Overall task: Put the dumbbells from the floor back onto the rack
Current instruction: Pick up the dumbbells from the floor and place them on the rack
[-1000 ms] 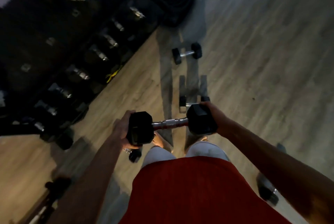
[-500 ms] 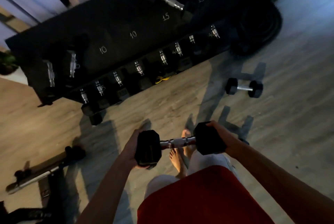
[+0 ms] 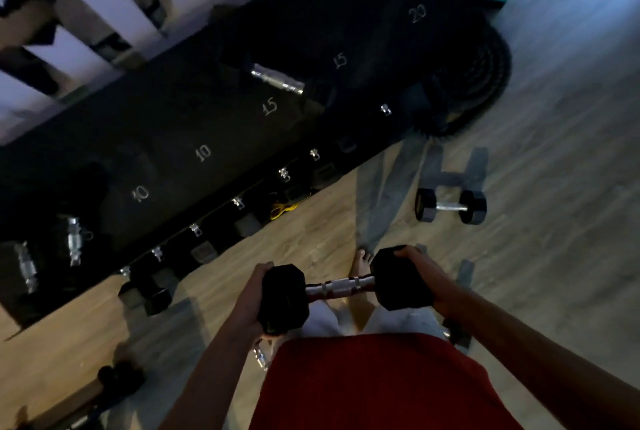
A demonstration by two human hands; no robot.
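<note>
Currently, a black hex-headed dumbbell with a chrome handle (image 3: 341, 287) is held level in front of the person's red shirt (image 3: 363, 384), clear of the wood-grain floor (image 3: 554, 187). The left hand (image 3: 251, 301) wraps its fingers round the outer end of the left head. The right hand (image 3: 420, 273) grips the right head in the same way. The handle between them is bare.

The long black rack (image 3: 173, 124) runs diagonally across the upper left, its sloped top marked 10, 10, 15, 15, 20, with most of those marked spots unoccupied. A row of dumbbells lines its lower front edge. A strip of open floor separates that edge from the held dumbbell.

A second black dumbbell (image 3: 450, 206) lies on the floor to the right, apart from the rack's front corner. Floor beyond it is open.
</note>
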